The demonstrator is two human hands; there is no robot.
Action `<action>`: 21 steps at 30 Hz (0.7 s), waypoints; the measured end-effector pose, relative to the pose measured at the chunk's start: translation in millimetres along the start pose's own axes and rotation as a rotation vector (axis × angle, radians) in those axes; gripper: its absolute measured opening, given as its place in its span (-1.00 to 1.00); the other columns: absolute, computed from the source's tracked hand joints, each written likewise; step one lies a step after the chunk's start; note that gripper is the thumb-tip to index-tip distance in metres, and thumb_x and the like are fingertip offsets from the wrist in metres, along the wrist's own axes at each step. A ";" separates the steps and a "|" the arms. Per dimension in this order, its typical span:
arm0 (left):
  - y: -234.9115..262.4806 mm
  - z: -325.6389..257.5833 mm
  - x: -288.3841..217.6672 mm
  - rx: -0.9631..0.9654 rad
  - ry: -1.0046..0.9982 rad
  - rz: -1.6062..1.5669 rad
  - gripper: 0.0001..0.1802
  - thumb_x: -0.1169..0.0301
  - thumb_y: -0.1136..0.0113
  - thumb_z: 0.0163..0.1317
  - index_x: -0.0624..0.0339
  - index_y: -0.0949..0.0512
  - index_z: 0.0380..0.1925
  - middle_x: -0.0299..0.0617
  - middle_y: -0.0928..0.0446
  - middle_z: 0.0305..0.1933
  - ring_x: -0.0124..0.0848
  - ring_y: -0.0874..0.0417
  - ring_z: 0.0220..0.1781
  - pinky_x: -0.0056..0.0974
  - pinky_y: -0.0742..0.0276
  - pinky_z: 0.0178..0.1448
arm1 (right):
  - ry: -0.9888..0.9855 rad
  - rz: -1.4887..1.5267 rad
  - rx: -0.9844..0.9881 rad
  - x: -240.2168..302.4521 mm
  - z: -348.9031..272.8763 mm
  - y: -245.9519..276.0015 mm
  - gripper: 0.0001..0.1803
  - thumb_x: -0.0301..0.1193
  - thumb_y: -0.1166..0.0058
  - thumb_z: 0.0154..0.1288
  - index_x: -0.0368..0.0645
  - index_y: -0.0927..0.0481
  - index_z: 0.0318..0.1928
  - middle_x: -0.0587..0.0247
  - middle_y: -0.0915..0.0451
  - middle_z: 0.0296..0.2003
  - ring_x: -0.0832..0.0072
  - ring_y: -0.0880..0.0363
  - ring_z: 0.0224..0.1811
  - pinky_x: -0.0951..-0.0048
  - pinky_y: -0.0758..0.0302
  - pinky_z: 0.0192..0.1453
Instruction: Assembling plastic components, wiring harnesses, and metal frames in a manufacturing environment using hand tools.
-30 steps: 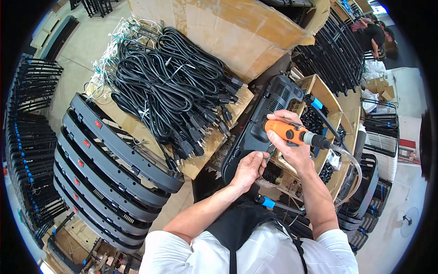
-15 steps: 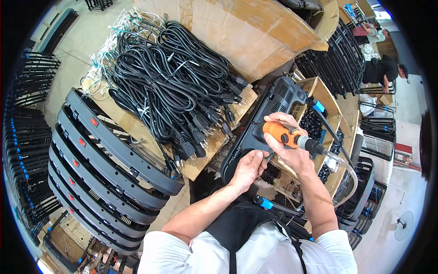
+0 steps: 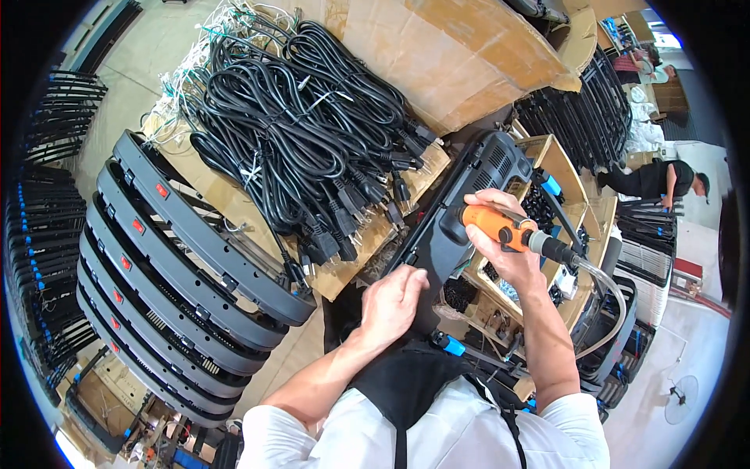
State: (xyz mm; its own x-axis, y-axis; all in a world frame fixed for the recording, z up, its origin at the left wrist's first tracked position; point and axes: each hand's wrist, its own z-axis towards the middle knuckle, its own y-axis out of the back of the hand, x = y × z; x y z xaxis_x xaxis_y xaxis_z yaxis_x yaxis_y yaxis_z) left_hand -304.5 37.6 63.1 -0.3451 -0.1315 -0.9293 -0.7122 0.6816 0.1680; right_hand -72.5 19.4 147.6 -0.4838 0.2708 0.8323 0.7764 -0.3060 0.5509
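Note:
My right hand is wrapped round an orange air screwdriver, held nearly level, its clear hose curving down to the right. The driver's front end meets or lies just over a long black plastic housing with a vented grille at its far end; I cannot tell if the tip touches. At the housing's near-left edge my left hand is closed, fingers curled under and partly hidden, the thumb along the top. The near end of the housing lies behind that hand.
Bundled black power cords cover cardboard at the left. Stacked grey curved frames with red switches stand nearer. Wooden bins of small black parts lie at the right, crossed by a blue-ended bar. A co-worker stands far right.
My left hand has moved left and nearer, from beside the screwdriver to the housing's edge. The right hand keeps hold of the screwdriver. The co-worker at far right has shifted.

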 end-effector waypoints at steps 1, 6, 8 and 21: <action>3.6 1.2 0.9 -0.009 0.002 -0.002 -0.69 0.16 -0.13 0.61 0.13 -0.70 -0.11 -0.02 -0.76 -0.24 0.01 -0.79 -0.23 -0.02 -0.69 -0.11 | 0.016 -0.018 0.018 1.1 1.1 0.1 -0.48 -0.51 -0.44 0.27 -0.16 -0.64 0.24 0.23 -0.76 0.11 0.43 -0.76 0.15 0.38 -0.65 0.30; 7.4 9.6 9.1 -0.216 -0.132 0.532 -0.68 0.20 -0.29 0.49 0.09 -0.66 0.12 -0.04 -0.77 -0.25 -0.06 -0.80 -0.28 -0.04 -0.72 -0.20 | 0.016 -0.005 0.091 -5.0 -1.4 5.7 -0.46 -0.55 -0.41 0.30 -0.24 -0.56 0.28 0.11 -0.69 0.22 0.35 -0.66 0.27 0.27 -0.55 0.42; 5.6 13.3 15.1 -0.252 -0.159 0.553 -0.67 0.19 -0.32 0.46 0.10 -0.68 0.09 -0.10 -0.75 -0.29 -0.11 -0.79 -0.31 -0.05 -0.73 -0.22 | -0.002 0.006 0.097 -9.3 -0.5 5.9 -0.45 -0.55 -0.40 0.31 -0.24 -0.54 0.28 0.11 -0.67 0.23 0.34 -0.63 0.29 0.25 -0.53 0.44; -7.0 31.1 18.5 -0.113 -0.224 0.656 -0.65 0.12 -0.46 0.31 0.13 -0.55 -0.35 -0.17 -0.62 -0.43 -0.22 -0.75 -0.37 -0.12 -0.69 -0.30 | -0.004 0.101 0.066 -13.7 1.9 10.0 -0.42 -0.53 -0.41 0.35 -0.23 -0.48 0.32 0.03 -0.66 0.23 0.27 -0.63 0.31 0.17 -0.56 0.44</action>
State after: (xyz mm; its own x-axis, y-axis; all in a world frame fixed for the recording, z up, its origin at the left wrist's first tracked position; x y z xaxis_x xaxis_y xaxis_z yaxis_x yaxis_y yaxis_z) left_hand -286.9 52.7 34.4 -0.6000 0.4410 -0.6675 -0.4634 0.4886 0.7393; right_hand -57.3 14.3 141.6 -0.4003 0.2457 0.8828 0.8460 -0.2711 0.4591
